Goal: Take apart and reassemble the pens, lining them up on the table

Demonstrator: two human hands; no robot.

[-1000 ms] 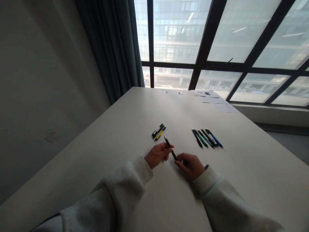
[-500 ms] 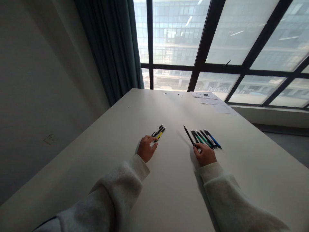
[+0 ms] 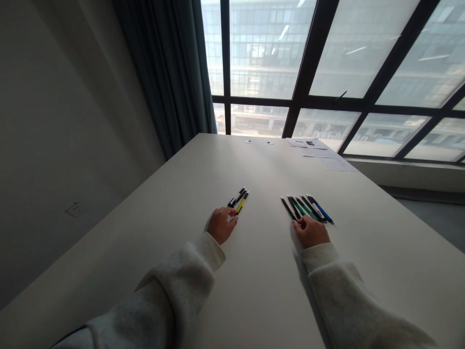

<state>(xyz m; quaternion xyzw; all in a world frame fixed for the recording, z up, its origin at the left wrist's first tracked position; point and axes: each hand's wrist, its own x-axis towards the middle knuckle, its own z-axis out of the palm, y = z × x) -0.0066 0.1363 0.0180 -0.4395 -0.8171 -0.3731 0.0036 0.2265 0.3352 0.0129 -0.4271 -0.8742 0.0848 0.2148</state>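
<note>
On the white table (image 3: 250, 281), my left hand (image 3: 221, 225) has its fingers closed around the near end of a yellow-and-black pen (image 3: 242, 202). Close beside it on the left lie other black pens (image 3: 237, 197), partly overlapping. My right hand (image 3: 310, 231) pinches the near end of a black pen (image 3: 288, 208), which lies at the left end of a slanted row. That row holds several more pens, among them a green-and-black pen (image 3: 308, 207) and a blue pen (image 3: 322, 210) at the far right. My right hand covers the near ends of some.
Paper sheets (image 3: 319, 152) lie at the table's far right corner. Two small round white pieces (image 3: 248, 141) sit by the far edge. Beyond the table stand a dark curtain (image 3: 174, 72) and large framed windows (image 3: 265, 53); a wall (image 3: 72, 121) rises at left.
My right hand has lowered the black pen and moved it slightly right, alongside the row. The yellow-and-black pen has shifted only slightly; my left hand stays almost in place.
</note>
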